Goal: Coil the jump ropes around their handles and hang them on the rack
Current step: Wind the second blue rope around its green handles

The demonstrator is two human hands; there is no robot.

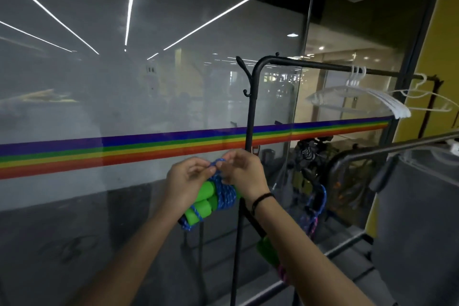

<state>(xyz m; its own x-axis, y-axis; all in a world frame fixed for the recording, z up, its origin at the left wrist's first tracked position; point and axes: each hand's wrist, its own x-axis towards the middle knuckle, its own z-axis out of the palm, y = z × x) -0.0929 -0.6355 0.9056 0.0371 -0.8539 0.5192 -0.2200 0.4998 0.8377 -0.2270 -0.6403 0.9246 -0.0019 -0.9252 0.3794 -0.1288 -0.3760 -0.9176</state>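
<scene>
With left hand [185, 182] and right hand [244, 174] both curled, pinching a loop of the blue jump rope [224, 194] between fingertips; holding its coil, wrapped around green handles [202, 204], just beneath and between both hands; working close to the black rack [250, 112], its upright just beyond the right hand.

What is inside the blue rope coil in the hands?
Green handles: their ends stick out left of the blue rope coil. The coil covers their middles; the right hand mostly hides the far ends.
</scene>
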